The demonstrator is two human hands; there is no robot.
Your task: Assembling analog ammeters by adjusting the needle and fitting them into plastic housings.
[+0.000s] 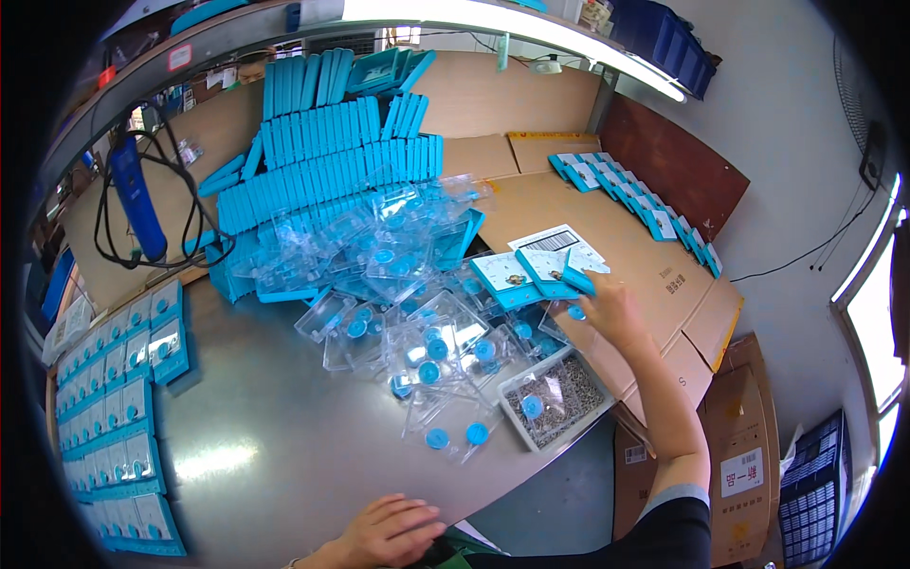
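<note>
My right hand (609, 305) reaches out over the cardboard and grips the edge of a small blue case (576, 272), its thumb and fingers closed on it. Left of that case lie two more blue cases with white faces (507, 275) and small metal parts on them, partly overlapping. My left hand (396, 533) rests by the near edge of the metal table (275, 408), fingers loosely stretched and holding nothing. Between the hands, clear plastic covers with blue round knobs (431, 346) lie in a loose heap. A tray of small metal pieces (569, 408) stands at the table edge, one blue knob on top.
Blue cases (327, 142) stand stacked in rows at the back. Finished-looking covered cases (114, 408) line the left side. More white-faced cases (645, 194) form a row on the cardboard sheet (607, 228). A blue handheld tool (137, 199) hangs with its black cable at left.
</note>
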